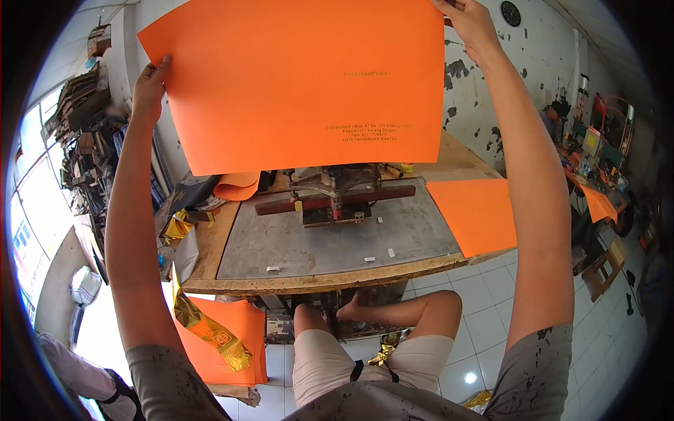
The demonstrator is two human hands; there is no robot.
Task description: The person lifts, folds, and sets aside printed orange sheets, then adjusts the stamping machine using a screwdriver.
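A large orange sheet of card (281, 91) is held up in front of me, with small gold lettering on its right half. My left hand (149, 88) pinches its left edge between thumb and fingers. At the upper right corner my right hand (469, 24) grips the sheet, partly cut off by the top of the view. Behind and below the sheet stands a metal press (335, 200) with a red bar, its upper part hidden. It rests on a grey metal plate (281, 242) set into the wooden table.
Orange sheets (477, 217) lie at the table's right. A stack of orange card (225, 330) with gold foil (210, 333) on it sits low at the left. Small white pieces (273, 269) dot the plate. Another person (554, 119) is at the far right.
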